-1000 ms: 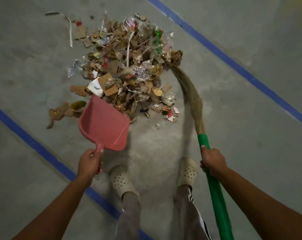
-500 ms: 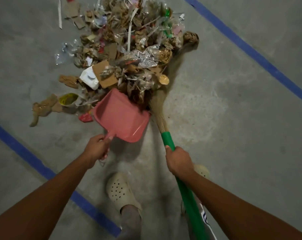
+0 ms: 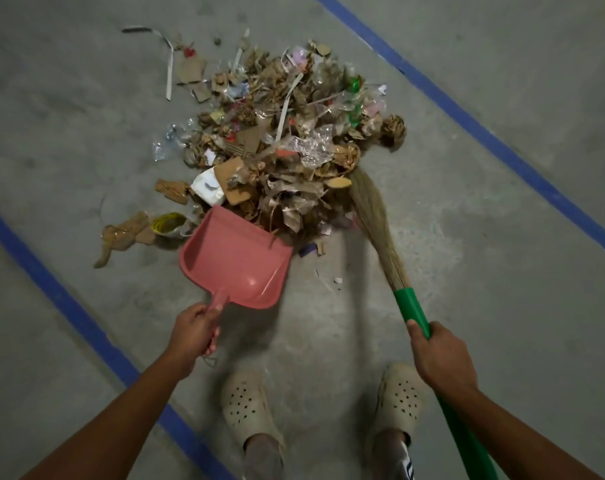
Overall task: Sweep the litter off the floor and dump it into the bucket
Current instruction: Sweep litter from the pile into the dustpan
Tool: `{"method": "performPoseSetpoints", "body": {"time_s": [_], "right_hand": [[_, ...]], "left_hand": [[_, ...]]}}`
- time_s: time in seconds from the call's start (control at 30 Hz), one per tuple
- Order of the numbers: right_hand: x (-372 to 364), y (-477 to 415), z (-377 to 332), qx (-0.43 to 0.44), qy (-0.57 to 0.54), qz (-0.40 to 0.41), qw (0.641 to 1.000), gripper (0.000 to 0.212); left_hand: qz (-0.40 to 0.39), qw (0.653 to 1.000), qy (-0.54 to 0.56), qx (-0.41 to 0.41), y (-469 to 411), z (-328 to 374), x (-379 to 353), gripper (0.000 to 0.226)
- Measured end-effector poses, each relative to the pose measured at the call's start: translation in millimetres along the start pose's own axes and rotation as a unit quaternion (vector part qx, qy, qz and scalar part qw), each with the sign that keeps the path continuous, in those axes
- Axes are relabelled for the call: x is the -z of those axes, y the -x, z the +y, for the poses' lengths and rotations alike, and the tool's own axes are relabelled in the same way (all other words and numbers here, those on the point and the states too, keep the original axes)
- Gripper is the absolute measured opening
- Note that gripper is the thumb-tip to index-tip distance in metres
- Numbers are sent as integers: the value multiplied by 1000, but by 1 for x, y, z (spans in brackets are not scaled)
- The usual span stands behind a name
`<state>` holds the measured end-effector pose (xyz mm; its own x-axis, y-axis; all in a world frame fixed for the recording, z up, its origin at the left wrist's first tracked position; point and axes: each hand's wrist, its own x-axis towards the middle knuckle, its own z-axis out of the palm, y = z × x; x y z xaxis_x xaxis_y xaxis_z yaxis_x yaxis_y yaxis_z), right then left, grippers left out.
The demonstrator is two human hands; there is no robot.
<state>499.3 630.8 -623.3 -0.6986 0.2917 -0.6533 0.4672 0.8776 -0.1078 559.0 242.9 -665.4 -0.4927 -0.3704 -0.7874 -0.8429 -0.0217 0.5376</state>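
1. my left hand (image 3: 193, 332) gripped the dustpan (image 3: 235, 268) handle, lip at the near side of the litter pile (image 3: 287, 150), mid-floor (image 3: 467, 271).
2. my right hand (image 3: 439, 358) clenched the broom (image 3: 374, 216); it had swung back out right.
3. dustpan stayed empty, another stroke needed; bucket unseen.

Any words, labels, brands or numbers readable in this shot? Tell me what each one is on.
None legible.
yellow wrapper: markings too blurred to read.
white box scrap: dark mark, unreadable.
pink dustpan, green broom handle: no lettering seen.

Pink dustpan (image 3: 237, 263); green broom handle (image 3: 413, 311) — blue floor lines (image 3: 62, 299)
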Motion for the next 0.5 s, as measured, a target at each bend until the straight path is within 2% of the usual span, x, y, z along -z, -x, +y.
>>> {"method": "performPoseSetpoints", "body": {"time_s": [0.23,0.37,0.5], "right_hand": [[-8,-46,-55,-116,-161,-97,975,44],[-24,-69,-81,-98,-155,-85,979,45],[-28,-83,-97,-54,-111,-65,990,47]], "left_hand": [[49,991,-118,-49,-44,27,74,38],[22,980,-190,-50,-75,57,86,48],[-26,976,-213,-30,-106,69,77,48]]}}
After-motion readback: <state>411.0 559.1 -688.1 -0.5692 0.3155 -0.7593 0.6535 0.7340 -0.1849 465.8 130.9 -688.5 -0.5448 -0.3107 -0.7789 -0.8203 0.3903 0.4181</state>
